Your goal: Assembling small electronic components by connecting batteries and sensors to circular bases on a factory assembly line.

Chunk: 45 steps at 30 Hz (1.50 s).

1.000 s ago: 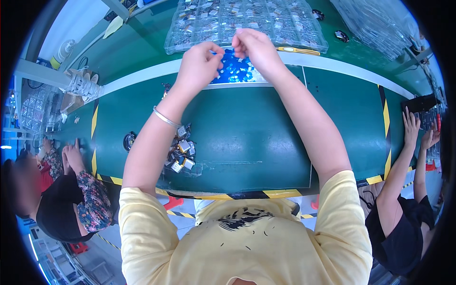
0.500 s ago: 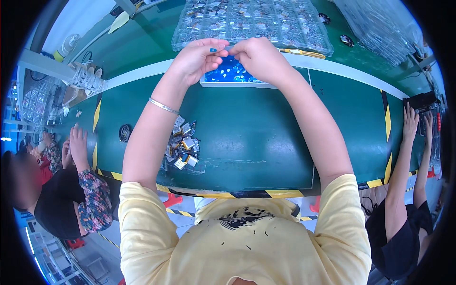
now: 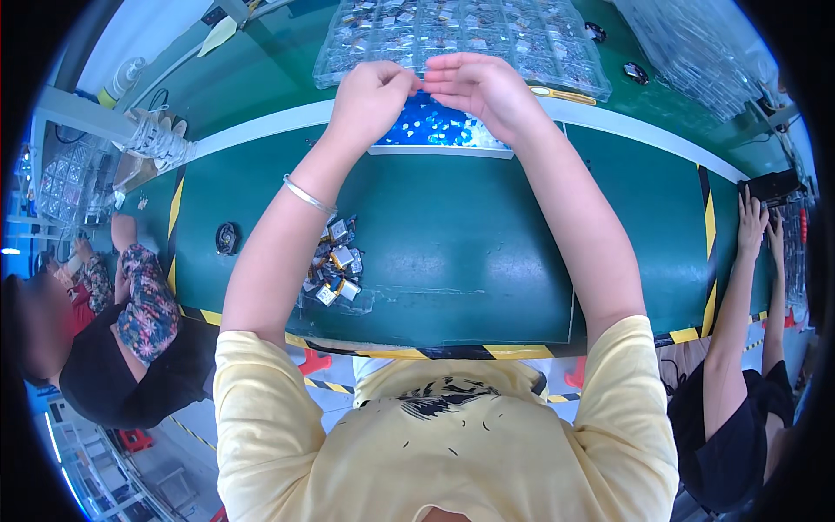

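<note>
1. Above the blue-lined tray, the left hand has its fingers drawn together in a tight pinch at thumb and forefinger. Cannot tell whether a small part sits between the tips.
2. Right hand: fingers extended and loosely spread, unclenched, palm partly toward the viewer; tips very near the left fingertips. Contact unconfirmed; no part visible in this hand.
3. Tray: white rim, blue interior. Small pale pieces lie scattered inside, below the hands, denser toward the right end.
4. Step in hand (judgement): fine fingertip work on one small part, both hands together over the tray.
5. Next move (judgement): calls for a light, exact pinch from the left, with the right fingers closing in to meet or steady it, clear of the loose pieces underneath.
6. Heap of silvery modules with dark wiring on the green counter, just beside the left forearm; apart from both hands.
7. Beyond the tray: clear compartment case, filled with small parts; yellow-handled tool near its front edge.
8. Farther out: black coil to the left; co-worker's hand at far right.
</note>
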Tool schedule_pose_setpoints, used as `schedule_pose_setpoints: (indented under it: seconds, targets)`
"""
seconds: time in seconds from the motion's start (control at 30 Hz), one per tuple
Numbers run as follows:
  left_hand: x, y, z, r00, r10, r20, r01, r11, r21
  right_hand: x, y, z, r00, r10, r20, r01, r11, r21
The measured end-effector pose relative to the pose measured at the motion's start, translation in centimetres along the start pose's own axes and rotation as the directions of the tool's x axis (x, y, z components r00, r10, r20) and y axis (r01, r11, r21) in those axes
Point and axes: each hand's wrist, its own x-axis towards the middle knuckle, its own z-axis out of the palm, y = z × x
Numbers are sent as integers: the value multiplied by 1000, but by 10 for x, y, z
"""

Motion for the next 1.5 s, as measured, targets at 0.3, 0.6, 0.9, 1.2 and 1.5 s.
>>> schedule_pose_setpoints:
  seconds: [0.3, 0.6, 0.9, 1.2, 1.5]
  targets:
    - [-19, 3, 12, 919, 393, 18, -392, 910, 134, 0, -3, 1, 990, 92, -105, -53, 943, 329]
    - [-11, -12, 11, 970, 240, 26, -238, 970, -54, 1, -4, 0, 990, -3, -143, 52, 939, 339]
    - [-13, -7, 9, 972, 218, -90, -220, 975, -13, -1, -3, 6, 990, -2, -143, 52, 936, 348]
    - [-10, 9, -3, 974, -185, 134, 226, 866, -446, 1, -2, -2, 989, -108, -101, 107, 994, -17]
    - [-11, -13, -68, 952, -302, -53, 205, 755, -623, -3, 0, 5, 906, -423, -6, 305, 664, -683]
